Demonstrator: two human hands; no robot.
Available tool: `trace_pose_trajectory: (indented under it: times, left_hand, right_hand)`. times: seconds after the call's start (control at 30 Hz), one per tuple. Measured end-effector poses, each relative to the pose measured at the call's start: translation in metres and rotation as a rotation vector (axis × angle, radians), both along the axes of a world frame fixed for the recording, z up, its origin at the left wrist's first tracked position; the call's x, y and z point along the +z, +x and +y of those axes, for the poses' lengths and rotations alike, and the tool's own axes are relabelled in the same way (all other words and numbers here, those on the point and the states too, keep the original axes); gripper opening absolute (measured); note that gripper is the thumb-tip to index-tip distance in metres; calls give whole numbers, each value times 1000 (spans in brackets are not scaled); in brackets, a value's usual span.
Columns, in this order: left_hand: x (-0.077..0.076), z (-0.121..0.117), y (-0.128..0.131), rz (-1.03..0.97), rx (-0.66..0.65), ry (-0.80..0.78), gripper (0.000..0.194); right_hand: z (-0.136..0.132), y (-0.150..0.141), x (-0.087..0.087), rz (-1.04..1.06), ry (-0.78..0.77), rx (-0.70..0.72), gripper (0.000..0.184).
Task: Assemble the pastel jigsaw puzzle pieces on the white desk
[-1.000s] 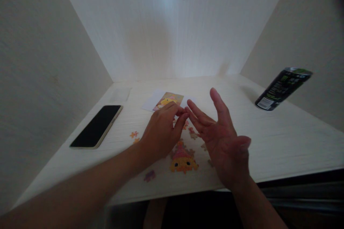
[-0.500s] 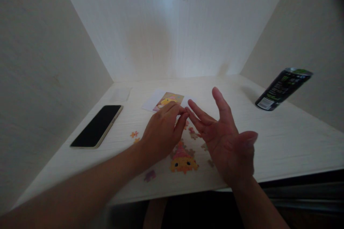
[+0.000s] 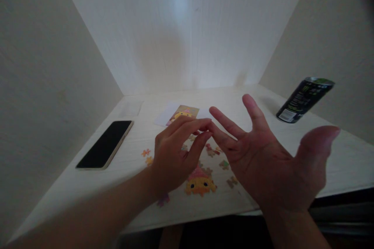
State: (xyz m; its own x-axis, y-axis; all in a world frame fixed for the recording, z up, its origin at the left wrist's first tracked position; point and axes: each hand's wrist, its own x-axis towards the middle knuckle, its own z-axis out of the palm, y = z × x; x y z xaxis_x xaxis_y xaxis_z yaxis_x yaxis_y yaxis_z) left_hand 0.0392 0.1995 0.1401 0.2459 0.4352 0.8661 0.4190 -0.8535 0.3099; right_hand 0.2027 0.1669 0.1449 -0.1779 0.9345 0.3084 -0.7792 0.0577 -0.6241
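Observation:
Palm up and fingers spread, my right hand (image 3: 263, 155) is raised over the right part of the puzzle pieces, with nothing in it. My left hand (image 3: 178, 148) pinches the tip of one of its fingers between thumb and forefinger. Below the hands lies a joined jigsaw section (image 3: 201, 186) showing a yellow face with a pink hat; my left hand covers part of it. Loose jigsaw pieces lie around it: a green-marked one (image 3: 224, 164), a brownish one (image 3: 232, 181), an orange one (image 3: 149, 160) and a purple one (image 3: 163, 200) partly under my left wrist.
A picture card (image 3: 187, 112) on white paper lies behind my left hand. To the left are a black-screened phone (image 3: 105, 144) and a clear plastic wrapper (image 3: 128, 108). A dark drink can (image 3: 304, 99) stands at the right. Panels enclose the back and sides; the table's edge is near me.
My right hand has come nearer and moved right, its thumb spread wider. My left hand has shifted slightly right, still pinching its finger. The view has tilted slightly.

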Motion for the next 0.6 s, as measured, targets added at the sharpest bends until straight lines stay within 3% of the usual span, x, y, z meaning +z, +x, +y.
trace_pose_trajectory:
  times: [0.23, 0.5, 0.6]
  left_hand:
    - [2, -10, 0, -106, -93, 97, 34]
    - [7, -18, -7, -45, -218, 49, 51]
    - [6, -17, -8, -59, -252, 34, 53]
  right_hand:
    - [-9, 8, 7, -1, 52, 104, 93]
    - [-4, 20, 8, -10, 308, 312, 95]
    - [-4, 23, 8, -42, 248, 300, 87]
